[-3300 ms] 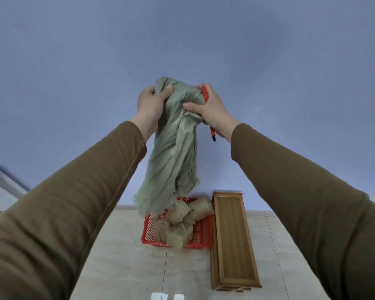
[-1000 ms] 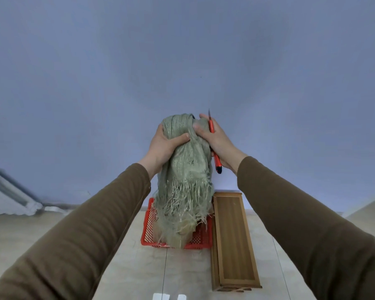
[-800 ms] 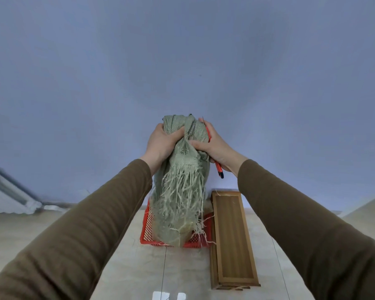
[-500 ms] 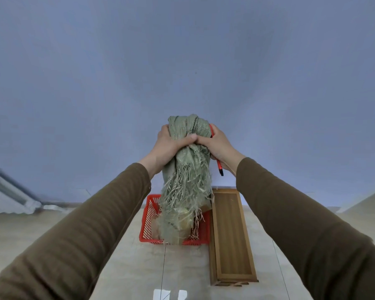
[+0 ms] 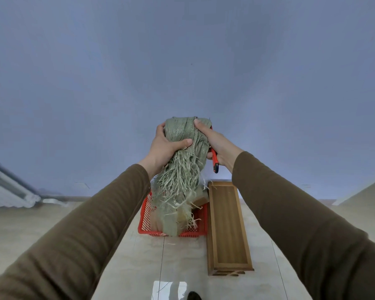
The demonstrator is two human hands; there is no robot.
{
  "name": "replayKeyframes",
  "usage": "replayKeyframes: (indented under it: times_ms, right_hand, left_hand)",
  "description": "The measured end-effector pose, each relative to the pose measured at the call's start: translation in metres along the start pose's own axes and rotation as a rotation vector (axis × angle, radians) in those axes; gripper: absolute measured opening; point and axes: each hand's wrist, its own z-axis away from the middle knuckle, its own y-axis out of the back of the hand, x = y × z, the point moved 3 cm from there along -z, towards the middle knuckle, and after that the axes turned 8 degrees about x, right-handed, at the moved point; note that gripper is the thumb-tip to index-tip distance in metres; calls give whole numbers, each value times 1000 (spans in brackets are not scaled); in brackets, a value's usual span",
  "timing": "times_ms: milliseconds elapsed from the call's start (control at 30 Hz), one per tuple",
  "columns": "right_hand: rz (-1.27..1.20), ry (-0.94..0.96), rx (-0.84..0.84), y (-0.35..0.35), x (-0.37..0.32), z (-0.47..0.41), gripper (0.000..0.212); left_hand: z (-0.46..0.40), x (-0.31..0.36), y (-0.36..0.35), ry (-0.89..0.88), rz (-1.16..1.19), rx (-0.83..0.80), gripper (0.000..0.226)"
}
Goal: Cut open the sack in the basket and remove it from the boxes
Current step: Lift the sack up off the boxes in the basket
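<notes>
A crumpled grey-green woven sack (image 5: 181,161) with frayed strands hangs in the air above a red plastic basket (image 5: 145,215) on the floor. My left hand (image 5: 165,148) grips the bunched top of the sack from the left. My right hand (image 5: 214,140) grips the sack from the right and also holds a red utility knife (image 5: 214,162), whose black end pokes out below the palm. A cardboard box (image 5: 200,200) shows in the basket behind the sack's lower end; the rest of the basket's contents are hidden.
A long wooden box (image 5: 227,226) lies on the tiled floor right against the basket's right side. A blue-grey wall rises behind. A white unit (image 5: 7,191) sits at the far left by the wall. A dark shoe tip (image 5: 194,296) shows at the bottom edge.
Both hands have gathered the long hanging sack into a tighter bundle. Its frayed end now hangs shorter over the basket, and the hands sit lower than 3.3 s ago.
</notes>
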Motion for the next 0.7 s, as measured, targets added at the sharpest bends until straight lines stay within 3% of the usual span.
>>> replayKeyframes:
  times_ms: [100,200,333,400,500,700]
  right_hand:
    - [29,140,88,-4,7,7,104]
    - [13,260,13,-9,18,13,117]
    - [178,357,-75,-17,30,28,117]
    - [265,379,-49,-20,34,35,109]
    - [266,362,40,-20,40,47,86]
    - [202,138,77,-27,51,84,60]
  left_hand:
    - [5,-5,4,68,-14,57,80]
    - [10,-8,13,114,-44,99,80]
    - [16,-8,25,157,-179,120,109]
    - [27,-10,29,164,-182,112,118]
    - [47,-15,32,166,-92,-5,103]
    - [92,-27,46,130,-88,-115,104]
